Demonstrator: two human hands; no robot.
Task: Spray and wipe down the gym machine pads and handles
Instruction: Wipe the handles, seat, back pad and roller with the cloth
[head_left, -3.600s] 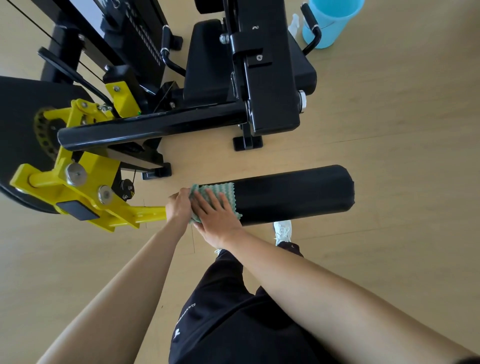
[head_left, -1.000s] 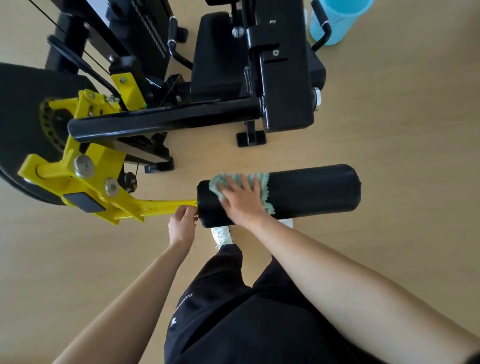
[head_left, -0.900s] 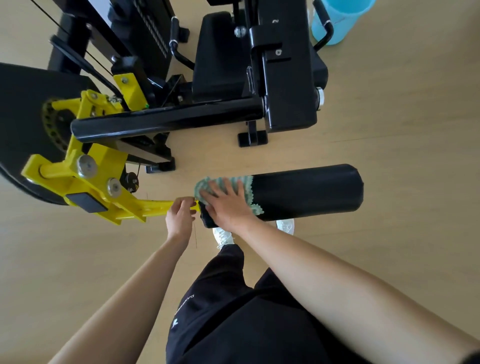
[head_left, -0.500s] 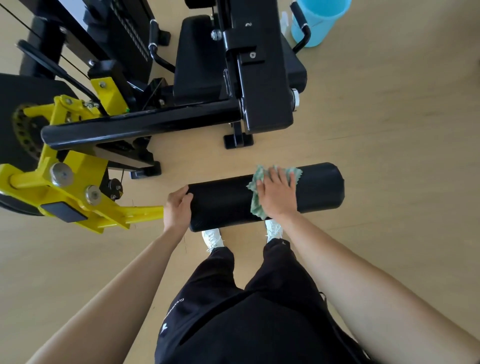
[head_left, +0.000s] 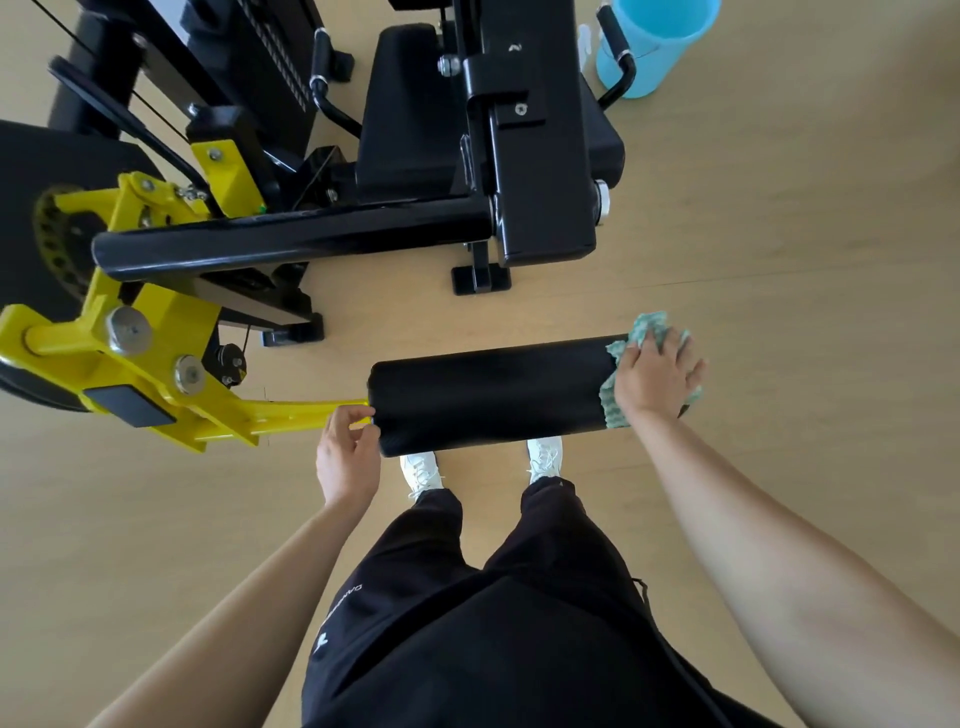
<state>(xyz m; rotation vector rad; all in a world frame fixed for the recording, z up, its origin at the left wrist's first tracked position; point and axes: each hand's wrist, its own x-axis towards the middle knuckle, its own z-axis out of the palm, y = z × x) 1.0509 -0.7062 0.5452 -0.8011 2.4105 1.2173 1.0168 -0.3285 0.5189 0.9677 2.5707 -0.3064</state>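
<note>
Floor (head_left: 779, 234) of pale wood lies under everything. Gym machine (head_left: 540, 171), black-framed, fills the upper left, its seat pad (head_left: 405, 119) behind the upright. A yellow arm (head_left: 156, 364) reaches from the left to the black roller pad (head_left: 493, 395), which lies crosswise just above my white shoes (head_left: 423, 467). My black trousers (head_left: 467, 623) carry a white logo and a line of print on the left leg, too small to read. A blue bucket (head_left: 654, 47) stands on the floor at the top right, beside the machine.

My right grip (head_left: 654, 379) lies flat, fingers spread, pressing the green cloth (head_left: 647, 327) onto the roller pad's right end. My left grip (head_left: 345, 452) sits with fingers curled where the yellow arm meets the pad; I cannot tell whether they clasp it.
</note>
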